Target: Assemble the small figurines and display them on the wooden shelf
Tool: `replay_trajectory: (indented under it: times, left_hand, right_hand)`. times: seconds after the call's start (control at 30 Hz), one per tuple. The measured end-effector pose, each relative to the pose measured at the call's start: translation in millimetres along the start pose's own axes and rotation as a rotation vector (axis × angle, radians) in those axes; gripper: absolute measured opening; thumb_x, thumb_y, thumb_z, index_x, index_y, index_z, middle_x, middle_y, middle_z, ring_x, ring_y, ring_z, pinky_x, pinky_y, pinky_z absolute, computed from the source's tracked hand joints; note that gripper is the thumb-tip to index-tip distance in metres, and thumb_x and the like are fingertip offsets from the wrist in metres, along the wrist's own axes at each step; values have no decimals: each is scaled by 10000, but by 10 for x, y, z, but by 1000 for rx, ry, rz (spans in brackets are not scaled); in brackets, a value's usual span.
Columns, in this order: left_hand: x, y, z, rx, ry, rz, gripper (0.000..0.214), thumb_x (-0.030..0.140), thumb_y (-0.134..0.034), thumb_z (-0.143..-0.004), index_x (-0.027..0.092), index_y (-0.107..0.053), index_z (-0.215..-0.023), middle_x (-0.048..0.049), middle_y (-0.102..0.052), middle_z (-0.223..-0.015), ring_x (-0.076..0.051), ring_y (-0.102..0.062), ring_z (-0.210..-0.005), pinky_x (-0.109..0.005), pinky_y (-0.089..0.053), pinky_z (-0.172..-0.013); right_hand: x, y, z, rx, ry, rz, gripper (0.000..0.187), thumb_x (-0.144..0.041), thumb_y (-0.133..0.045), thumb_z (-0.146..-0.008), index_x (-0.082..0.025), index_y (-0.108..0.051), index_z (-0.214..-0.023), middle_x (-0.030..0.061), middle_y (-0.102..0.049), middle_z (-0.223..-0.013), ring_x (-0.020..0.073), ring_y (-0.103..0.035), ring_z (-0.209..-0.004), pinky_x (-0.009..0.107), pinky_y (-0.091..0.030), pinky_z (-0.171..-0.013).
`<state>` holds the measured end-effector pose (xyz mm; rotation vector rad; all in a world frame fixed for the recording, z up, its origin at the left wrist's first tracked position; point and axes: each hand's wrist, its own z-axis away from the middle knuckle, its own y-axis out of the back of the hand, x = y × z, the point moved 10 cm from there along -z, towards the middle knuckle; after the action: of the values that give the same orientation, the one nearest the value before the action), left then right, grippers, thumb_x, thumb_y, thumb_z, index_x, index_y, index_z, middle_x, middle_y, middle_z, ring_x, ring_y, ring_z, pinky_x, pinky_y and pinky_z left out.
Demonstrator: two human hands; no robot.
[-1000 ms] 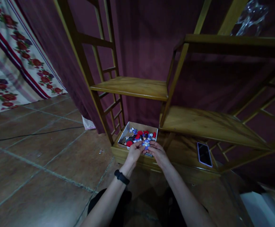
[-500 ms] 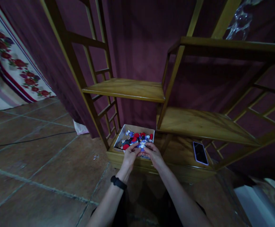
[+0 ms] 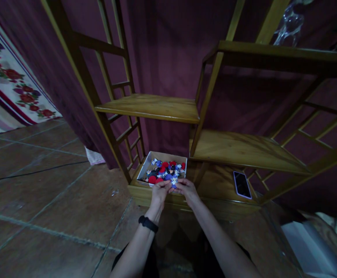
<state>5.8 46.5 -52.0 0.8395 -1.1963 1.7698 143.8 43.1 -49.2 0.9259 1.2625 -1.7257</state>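
Note:
Between my hands is a small white and purple figurine (image 3: 174, 182), held at the front edge of a white cardboard box (image 3: 145, 165). My left hand (image 3: 160, 192) pinches it from the left, and my right hand (image 3: 187, 189) grips its right side with fingers closed. Inside the box lie several more small figurines (image 3: 158, 162) in red, purple, black and white, heaped together. A black band is on my left wrist. My fingers hide part of the held figurine and the box's front wall.
The box sits on the bottom board of a wooden shelf unit (image 3: 147, 106). A phone (image 3: 242, 185) with a pale purple edge lies on that board to the right. A dark cable (image 3: 41, 170) crosses the tiled floor at left. A pale box (image 3: 307, 243) stands at lower right.
Both hands have come slightly lower and nearer to me with the figurine, showing more of the box's contents. The view has shifted a little.

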Motion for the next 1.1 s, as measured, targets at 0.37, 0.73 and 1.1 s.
replay_trajectory:
  times: [0.37,0.73,1.1]
  left_hand:
    - [75,-133,202,-147,-95,-82,462,249,-809,-489,127,-611,-888,35,-603,-608,-105,-595,-566,-266,-515,-617]
    - [-97,-261,402,-287,-201,-269,435,206,-777,-506,135,-610,-901,41,-600,-572,-96,-561,-515,-233,-480,-561]
    - [-418,-347,474,-373,15,-190,434,205,-824,-409,126,-600,-772,17,-620,-581,-119,-598,-521,-250,-499,-548]
  right_hand:
    - [-171,-131,236,-168,41,-18,386,-321,-764,-538,-188,-639,-879,14,-667,-820,139,-630,-686,304,-514,-700]
    - [-166,85,532,-163,15,133,412,-374,-802,-482,-178,-654,-812,0,-676,-716,136,-604,-564,290,-504,-581]
    - [54,376,529,-202,-28,177,411,-405,-794,-491,-145,-667,-782,17,-681,-716,138,-609,-581,267,-486,-564]
